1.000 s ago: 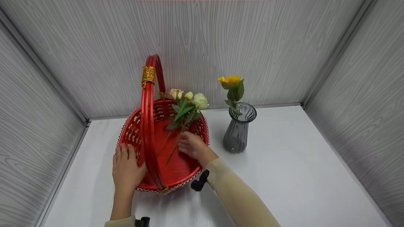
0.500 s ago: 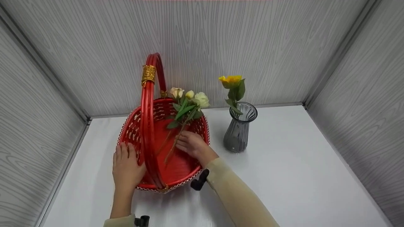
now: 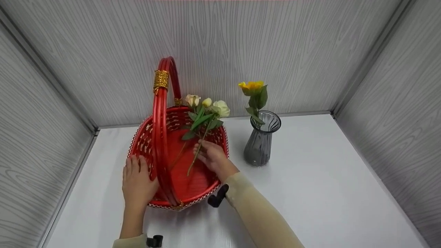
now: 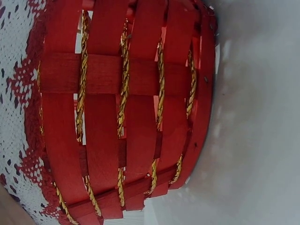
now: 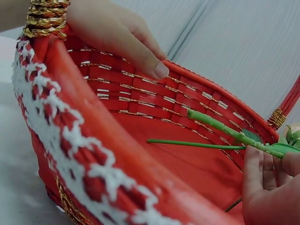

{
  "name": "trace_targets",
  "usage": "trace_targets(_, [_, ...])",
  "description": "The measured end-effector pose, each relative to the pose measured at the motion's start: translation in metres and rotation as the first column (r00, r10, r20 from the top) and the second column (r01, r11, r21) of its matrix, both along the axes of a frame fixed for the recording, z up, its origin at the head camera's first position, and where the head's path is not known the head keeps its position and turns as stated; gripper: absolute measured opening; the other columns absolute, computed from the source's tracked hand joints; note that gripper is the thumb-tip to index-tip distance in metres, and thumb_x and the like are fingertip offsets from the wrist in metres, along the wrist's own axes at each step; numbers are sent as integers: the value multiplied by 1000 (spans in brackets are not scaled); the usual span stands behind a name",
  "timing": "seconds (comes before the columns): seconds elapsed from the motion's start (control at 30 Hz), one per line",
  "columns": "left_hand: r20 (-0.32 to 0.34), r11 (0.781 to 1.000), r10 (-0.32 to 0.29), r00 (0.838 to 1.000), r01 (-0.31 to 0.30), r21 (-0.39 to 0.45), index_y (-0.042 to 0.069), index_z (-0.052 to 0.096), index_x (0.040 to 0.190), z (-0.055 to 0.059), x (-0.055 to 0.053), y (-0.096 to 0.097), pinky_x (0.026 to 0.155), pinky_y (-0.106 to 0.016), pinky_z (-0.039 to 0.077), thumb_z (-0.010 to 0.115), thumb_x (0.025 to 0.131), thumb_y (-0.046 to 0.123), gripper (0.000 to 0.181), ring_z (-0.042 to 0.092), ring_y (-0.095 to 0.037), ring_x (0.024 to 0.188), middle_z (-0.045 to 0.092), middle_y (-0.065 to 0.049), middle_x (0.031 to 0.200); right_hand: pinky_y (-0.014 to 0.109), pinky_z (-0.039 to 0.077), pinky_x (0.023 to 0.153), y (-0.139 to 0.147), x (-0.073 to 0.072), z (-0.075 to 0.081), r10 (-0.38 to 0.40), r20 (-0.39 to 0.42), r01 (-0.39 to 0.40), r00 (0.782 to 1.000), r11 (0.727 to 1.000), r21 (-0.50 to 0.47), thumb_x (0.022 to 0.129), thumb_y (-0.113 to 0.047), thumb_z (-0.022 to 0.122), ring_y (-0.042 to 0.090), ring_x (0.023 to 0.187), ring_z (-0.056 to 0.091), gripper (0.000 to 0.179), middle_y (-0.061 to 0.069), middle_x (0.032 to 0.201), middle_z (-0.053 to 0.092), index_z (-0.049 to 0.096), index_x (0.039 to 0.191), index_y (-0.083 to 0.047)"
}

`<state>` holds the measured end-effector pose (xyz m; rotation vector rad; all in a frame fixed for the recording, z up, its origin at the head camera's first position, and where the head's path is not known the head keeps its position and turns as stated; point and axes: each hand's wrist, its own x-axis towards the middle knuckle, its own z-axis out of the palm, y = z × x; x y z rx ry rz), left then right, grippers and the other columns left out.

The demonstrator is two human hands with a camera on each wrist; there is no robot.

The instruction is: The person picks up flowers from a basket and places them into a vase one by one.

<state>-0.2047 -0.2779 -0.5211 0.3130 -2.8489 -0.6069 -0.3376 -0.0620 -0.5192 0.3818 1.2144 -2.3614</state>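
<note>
Head view: right grip [image 3: 214, 156] pinches 1 leafy, green-stemmed white flower [image 3: 222, 109]; left grip [image 3: 137, 187] rests uncurled on the red basket [image 3: 200, 187].

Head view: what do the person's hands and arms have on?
The left hand and right hand are bare, without gloves. Both arms wear plain beige sleeves, with a small black piece jutting out near each cuff.
</note>
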Motion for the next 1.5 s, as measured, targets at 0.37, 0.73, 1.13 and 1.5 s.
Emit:
trace_targets(0.37, [3,1000,-11,1000,11,-7,-8,26,153,3,-2,4,122,-59,5,66,87,32,87,7,-47,151,14,-33,161,33,59,84,2,1,0,14,-65,-11,998,999,47,98,-6,60,19,82,68,37,11,91,68,54,133,9])
trace_targets(0.73, [10,1000,-15,1000,15,2,-8,24,153,3,-5,2,122,-60,3,64,89,32,86,4,-48,151,12,-33,161,27,59,74,7,6,14,39,-154,-28,987,997,71,97,-6,61,15,76,66,25,7,83,68,61,119,8])
trace_targets(1.13, [-16,1000,-5,1000,5,4,-9,25,153,2,-3,-1,122,-60,5,63,89,32,84,6,-48,151,14,-34,160,27,60,75,12,25,41,93,-242,-71,966,993,97,97,-5,60,16,79,69,33,8,89,67,56,127,9])
trace_targets(1.5, [0,1000,-7,1000,7,2,-10,24,153,2,1,0,122,-60,4,61,90,33,84,6,-49,150,13,-35,160,28,59,67,30,37,45,110,-325,-66,939,987,144,96,-5,61,14,72,68,9,5,79,68,64,103,0])
